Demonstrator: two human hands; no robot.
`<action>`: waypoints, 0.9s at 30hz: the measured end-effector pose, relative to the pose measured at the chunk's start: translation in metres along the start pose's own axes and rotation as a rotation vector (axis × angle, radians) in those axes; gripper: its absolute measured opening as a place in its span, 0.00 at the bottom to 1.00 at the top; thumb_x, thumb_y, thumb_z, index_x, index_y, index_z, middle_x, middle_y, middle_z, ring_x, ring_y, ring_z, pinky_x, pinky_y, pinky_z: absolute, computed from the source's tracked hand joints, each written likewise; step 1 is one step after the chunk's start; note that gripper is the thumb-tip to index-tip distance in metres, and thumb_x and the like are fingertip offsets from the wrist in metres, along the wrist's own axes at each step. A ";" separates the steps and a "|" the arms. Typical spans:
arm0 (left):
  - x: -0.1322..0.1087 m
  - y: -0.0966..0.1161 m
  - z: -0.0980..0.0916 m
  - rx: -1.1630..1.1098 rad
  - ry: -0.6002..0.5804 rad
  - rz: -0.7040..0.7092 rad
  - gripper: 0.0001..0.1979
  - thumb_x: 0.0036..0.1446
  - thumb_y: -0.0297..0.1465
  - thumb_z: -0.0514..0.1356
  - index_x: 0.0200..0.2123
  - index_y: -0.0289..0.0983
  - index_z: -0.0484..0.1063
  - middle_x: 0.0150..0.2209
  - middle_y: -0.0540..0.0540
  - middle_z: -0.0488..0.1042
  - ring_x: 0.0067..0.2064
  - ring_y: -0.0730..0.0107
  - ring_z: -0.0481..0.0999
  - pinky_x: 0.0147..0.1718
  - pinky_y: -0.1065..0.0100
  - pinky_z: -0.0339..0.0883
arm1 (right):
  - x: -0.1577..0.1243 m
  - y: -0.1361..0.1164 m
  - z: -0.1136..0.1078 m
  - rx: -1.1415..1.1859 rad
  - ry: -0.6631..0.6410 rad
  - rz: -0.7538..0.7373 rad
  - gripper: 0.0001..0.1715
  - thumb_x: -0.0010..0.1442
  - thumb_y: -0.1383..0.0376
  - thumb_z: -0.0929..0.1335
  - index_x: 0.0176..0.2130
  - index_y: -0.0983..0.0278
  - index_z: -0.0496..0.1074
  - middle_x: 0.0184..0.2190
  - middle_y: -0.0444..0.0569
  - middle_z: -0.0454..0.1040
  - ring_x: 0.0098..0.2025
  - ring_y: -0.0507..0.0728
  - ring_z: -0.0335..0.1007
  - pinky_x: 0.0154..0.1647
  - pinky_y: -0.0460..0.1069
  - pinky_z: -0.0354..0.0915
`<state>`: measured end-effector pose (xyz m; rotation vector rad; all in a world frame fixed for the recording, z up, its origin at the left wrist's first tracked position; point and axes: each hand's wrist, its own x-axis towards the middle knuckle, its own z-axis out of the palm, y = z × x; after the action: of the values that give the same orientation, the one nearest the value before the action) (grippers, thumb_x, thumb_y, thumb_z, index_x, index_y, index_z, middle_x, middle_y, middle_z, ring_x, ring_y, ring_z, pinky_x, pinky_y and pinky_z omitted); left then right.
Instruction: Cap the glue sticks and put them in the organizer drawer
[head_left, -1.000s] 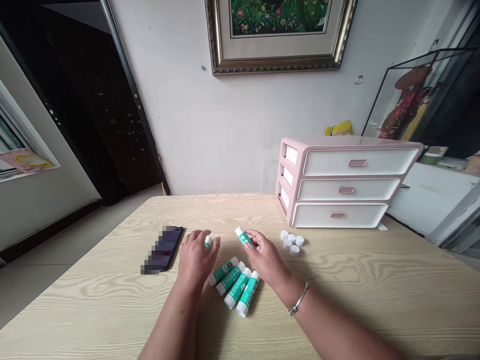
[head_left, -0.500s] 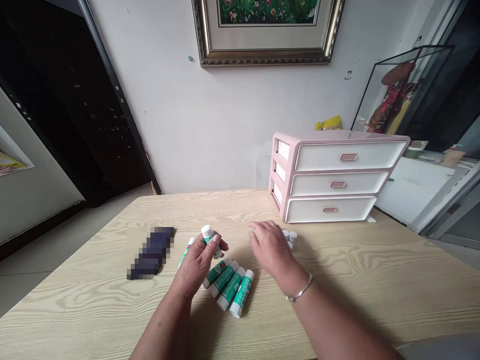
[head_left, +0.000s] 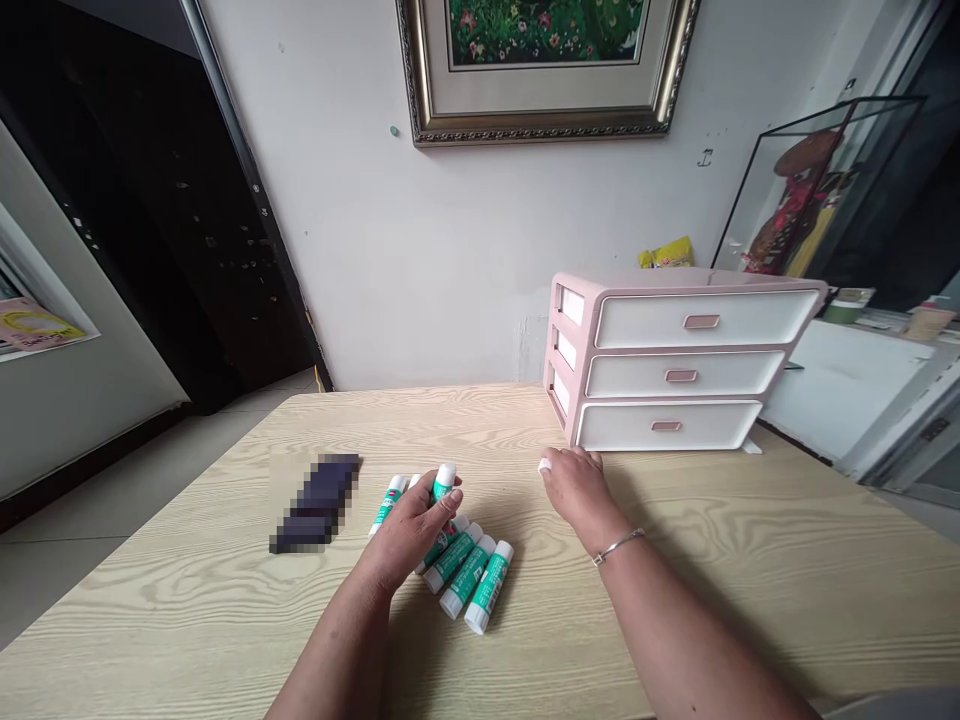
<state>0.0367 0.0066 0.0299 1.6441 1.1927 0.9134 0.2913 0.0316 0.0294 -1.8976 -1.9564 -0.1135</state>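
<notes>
My left hand [head_left: 405, 535] is wrapped round a green-and-white glue stick [head_left: 444, 482], held tilted with its white end up. Beneath and beside that hand, several more glue sticks [head_left: 489, 588] lie side by side on the wooden table. Another glue stick [head_left: 388, 503] shows just left of my fingers, with a white end beside it. My right hand [head_left: 581, 487], a silver bangle on its wrist, is low over the table in front of the drawer unit. Its closed fingers pinch a small white cap [head_left: 545, 465]. The area under this hand is hidden.
A pink-and-white drawer unit [head_left: 679, 375] stands at the table's back right, with a yellow packet [head_left: 667, 253] behind it. On the left lies a dark pixelated item [head_left: 319, 503]. The wooden table [head_left: 187, 610] meets a wall with a framed picture [head_left: 540, 125].
My right hand has moved right and its fingers have closed on a white cap; the white caps beside it are now hidden. My left hand has tilted the glue stick rightward.
</notes>
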 end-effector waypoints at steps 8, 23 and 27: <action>-0.004 0.010 0.002 0.172 -0.047 0.070 0.20 0.61 0.48 0.57 0.48 0.40 0.71 0.32 0.51 0.69 0.33 0.69 0.69 0.32 0.69 0.65 | -0.025 -0.055 -0.004 0.899 0.202 -0.307 0.15 0.67 0.59 0.65 0.51 0.60 0.73 0.46 0.52 0.77 0.47 0.57 0.72 0.48 0.53 0.69; -0.006 0.015 0.007 0.220 -0.062 0.073 0.13 0.55 0.33 0.55 0.43 0.39 0.73 0.32 0.51 0.71 0.34 0.68 0.69 0.32 0.69 0.61 | -0.035 -0.062 -0.004 0.813 0.168 -0.505 0.15 0.68 0.65 0.66 0.55 0.59 0.71 0.45 0.50 0.77 0.50 0.58 0.69 0.54 0.57 0.68; -0.008 0.019 0.008 0.172 -0.042 0.107 0.10 0.55 0.33 0.54 0.37 0.38 0.73 0.30 0.51 0.69 0.33 0.68 0.66 0.31 0.70 0.60 | -0.038 -0.068 -0.004 0.798 0.181 -0.542 0.19 0.68 0.68 0.66 0.57 0.58 0.70 0.45 0.50 0.76 0.49 0.58 0.69 0.53 0.57 0.69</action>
<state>0.0483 -0.0056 0.0446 1.8705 1.1913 0.8566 0.2257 -0.0101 0.0349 -0.8139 -1.9268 0.2921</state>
